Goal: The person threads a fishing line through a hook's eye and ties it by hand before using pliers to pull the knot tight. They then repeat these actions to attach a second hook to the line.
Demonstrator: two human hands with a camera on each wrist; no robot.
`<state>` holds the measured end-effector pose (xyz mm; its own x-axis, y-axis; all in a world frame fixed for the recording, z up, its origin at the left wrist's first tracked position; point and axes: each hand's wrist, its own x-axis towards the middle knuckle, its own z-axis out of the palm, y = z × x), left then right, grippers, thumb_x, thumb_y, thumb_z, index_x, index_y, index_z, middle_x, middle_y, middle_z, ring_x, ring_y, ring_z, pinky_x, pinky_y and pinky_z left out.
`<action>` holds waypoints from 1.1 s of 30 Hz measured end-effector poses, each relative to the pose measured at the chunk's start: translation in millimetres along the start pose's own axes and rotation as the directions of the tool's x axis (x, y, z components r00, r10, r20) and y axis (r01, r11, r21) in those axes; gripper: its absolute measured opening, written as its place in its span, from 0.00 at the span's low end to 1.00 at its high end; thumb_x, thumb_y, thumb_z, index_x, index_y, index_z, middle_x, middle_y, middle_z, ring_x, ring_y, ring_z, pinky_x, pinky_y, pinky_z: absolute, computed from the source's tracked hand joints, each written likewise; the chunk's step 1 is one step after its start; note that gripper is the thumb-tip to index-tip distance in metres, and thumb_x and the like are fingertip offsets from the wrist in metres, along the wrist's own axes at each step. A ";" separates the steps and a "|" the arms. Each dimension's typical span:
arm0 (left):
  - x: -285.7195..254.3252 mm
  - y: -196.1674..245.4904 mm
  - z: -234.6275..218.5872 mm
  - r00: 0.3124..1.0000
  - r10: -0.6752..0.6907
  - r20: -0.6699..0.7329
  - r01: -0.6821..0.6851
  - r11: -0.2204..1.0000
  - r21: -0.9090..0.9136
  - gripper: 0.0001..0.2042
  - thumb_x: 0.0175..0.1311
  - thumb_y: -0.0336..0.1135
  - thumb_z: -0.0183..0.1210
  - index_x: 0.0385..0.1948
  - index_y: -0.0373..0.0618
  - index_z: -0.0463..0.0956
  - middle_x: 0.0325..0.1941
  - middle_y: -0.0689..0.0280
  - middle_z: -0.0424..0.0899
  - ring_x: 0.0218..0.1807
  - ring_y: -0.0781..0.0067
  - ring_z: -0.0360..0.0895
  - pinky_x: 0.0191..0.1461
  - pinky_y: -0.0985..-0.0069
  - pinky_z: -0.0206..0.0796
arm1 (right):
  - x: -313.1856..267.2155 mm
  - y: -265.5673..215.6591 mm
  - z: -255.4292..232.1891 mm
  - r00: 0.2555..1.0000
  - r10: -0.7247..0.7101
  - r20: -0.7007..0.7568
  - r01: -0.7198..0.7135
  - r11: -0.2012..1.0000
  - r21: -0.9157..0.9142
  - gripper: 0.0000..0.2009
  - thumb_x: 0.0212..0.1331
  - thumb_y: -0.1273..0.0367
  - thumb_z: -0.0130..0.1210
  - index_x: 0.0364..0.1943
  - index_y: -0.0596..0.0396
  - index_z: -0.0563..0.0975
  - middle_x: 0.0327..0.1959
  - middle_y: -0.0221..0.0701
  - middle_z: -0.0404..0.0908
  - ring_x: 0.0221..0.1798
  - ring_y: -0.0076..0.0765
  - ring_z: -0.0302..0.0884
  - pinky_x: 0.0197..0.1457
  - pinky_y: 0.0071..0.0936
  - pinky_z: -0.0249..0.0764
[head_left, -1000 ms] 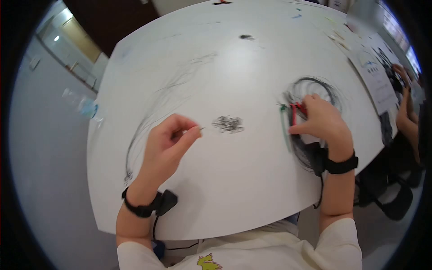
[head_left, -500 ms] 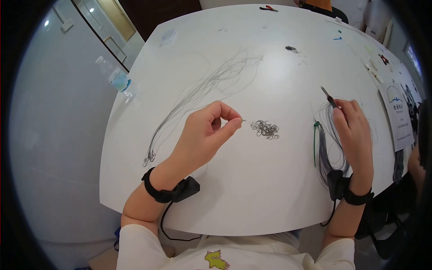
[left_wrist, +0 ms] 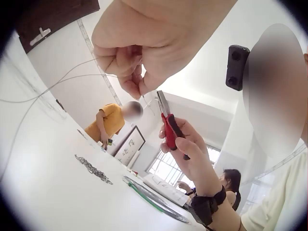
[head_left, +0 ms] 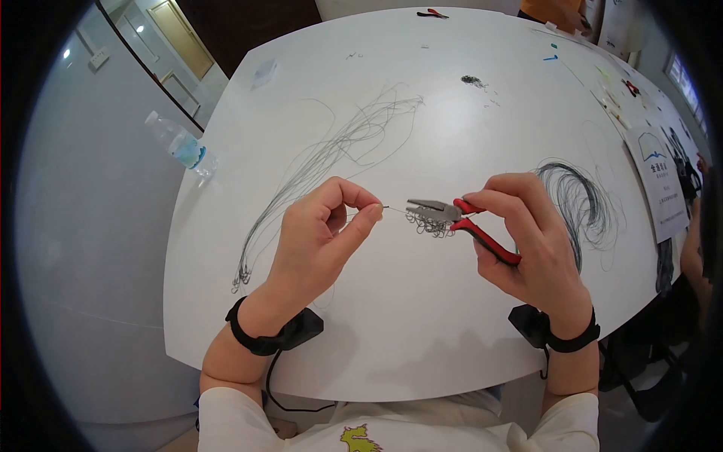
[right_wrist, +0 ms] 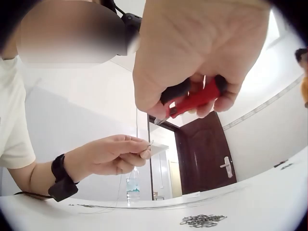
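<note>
My left hand (head_left: 320, 233) pinches a small thin piece with fine line between thumb and forefinger; in the left wrist view, strands of line trail from those fingers. Red-and-black pliers (head_left: 482, 233) are gripped in my right hand (head_left: 538, 245), their jaws slightly apart and pointing at the left fingertips without touching them. Beneath the pliers' jaws, a pile of small metal rings or hooks (head_left: 431, 224) lies on the white table (head_left: 392, 316). The right wrist view shows the pliers' red handle (right_wrist: 197, 102) under the right palm.
A bundle of long thin lines (head_left: 301, 169) stretches across the left side; a coiled bundle (head_left: 580, 188) lies at the right. A plastic bottle (head_left: 181, 143) is by the left edge. Farther off are a small dark pile (head_left: 472, 80), another pair of pliers (head_left: 432, 13) and a printed sheet (head_left: 657, 177).
The dark-handled tool seen pointing away in the right hand has turned, showing as pliers with jaws toward the left hand. The right hand has moved left from the coiled bundle; the left still pinches.
</note>
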<state>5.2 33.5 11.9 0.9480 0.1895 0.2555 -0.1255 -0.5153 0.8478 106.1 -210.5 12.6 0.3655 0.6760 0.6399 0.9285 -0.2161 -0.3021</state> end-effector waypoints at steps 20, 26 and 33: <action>-2.8 4.0 -1.2 0.999 0.052 -0.013 -0.051 0.998 0.044 0.03 0.67 0.27 0.60 0.36 0.38 0.76 0.27 0.76 0.77 0.24 0.93 0.57 0.27 0.89 0.47 | 3.9 -3.7 13.2 0.997 -0.057 -0.057 0.051 0.993 -0.102 0.18 0.43 0.72 0.68 0.42 0.55 0.79 0.39 0.32 0.80 0.35 0.34 0.77 0.32 0.27 0.75; -2.9 4.7 -1.2 0.998 0.055 -0.012 -0.055 0.998 0.028 0.03 0.67 0.27 0.60 0.36 0.38 0.76 0.27 0.76 0.78 0.24 0.94 0.57 0.27 0.90 0.47 | 3.8 -4.1 13.2 0.997 -0.068 -0.048 0.061 0.991 -0.119 0.18 0.43 0.72 0.68 0.42 0.55 0.79 0.39 0.32 0.80 0.36 0.34 0.77 0.33 0.28 0.75; -2.9 4.8 -1.7 0.999 0.046 -0.018 -0.046 0.998 0.036 0.03 0.67 0.27 0.60 0.36 0.39 0.76 0.27 0.75 0.78 0.24 0.94 0.58 0.27 0.90 0.48 | 4.1 -5.0 12.8 0.997 -0.064 -0.032 0.059 0.989 -0.136 0.19 0.43 0.72 0.69 0.43 0.55 0.79 0.39 0.32 0.81 0.36 0.34 0.78 0.33 0.27 0.76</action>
<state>1.4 31.9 16.0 0.9359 0.1803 0.3027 -0.1579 -0.5533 0.8178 102.1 -197.6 7.7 0.3076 0.6651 0.6804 0.9487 -0.2696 -0.1654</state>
